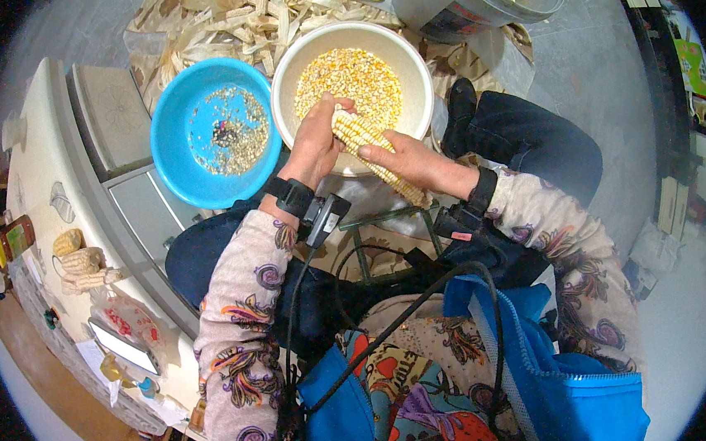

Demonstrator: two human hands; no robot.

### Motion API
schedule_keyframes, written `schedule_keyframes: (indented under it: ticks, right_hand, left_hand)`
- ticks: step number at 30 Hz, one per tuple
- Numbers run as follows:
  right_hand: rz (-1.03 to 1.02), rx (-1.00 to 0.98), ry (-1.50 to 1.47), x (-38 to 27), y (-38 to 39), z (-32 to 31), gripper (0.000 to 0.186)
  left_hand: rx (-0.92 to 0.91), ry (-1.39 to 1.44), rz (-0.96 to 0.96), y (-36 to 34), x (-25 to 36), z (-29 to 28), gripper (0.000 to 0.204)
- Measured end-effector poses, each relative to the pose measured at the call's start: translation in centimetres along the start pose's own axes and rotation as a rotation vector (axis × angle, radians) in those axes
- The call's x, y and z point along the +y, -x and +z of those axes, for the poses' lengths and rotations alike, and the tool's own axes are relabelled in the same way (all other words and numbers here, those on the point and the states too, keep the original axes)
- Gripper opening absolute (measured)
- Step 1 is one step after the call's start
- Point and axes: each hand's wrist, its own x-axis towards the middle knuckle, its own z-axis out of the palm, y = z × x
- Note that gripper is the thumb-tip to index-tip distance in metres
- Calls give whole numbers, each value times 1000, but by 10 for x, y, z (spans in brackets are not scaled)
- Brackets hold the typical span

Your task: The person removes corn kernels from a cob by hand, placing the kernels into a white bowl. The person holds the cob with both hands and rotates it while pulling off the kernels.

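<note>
A corncob [378, 154], pale yellow with rows of kernels, slants between my two hands over the near rim of a white basin [280, 93]. My left hand [319, 143] grips its upper end, with the thumb and fingers closed round it. Lower down, my right hand [417, 164] holds the cob from the right side, thumb along the kernels. Loose yellow corn kernels [350, 80] cover the bottom of the white basin. Left of it stands a blue basin [165, 136] with scattered paler kernels and a small dark thing I cannot make out.
Dry husks and cobs [221, 23] lie on a sheet beyond the basins. A grey bucket [456, 5] stands at the far right. On the left, a cream cabinet [57, 152] bears several corncobs [81, 263] and a phone [122, 346]. Black cables [379, 339] cross my lap.
</note>
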Motion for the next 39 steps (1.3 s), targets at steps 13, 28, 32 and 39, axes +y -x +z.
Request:
schedule_keyframes:
  ticks: [13, 28, 32, 39]
  right_hand:
    - [90, -31, -305, -25, 12, -10, 53]
    - [166, 56, -225, -26, -1, -7, 56]
    - [113, 127, -197, -33, 1, -1, 56]
    - [38, 108, -236, -22, -7, 0, 57]
  left_hand:
    - [-84, 44, -128, 32, 10, 19, 40]
    - [-86, 135, 236, 18, -9, 26, 29]
    - [38, -46, 278, 19, -15, 26, 30]
    - [16, 6, 266, 17, -8, 27, 36]
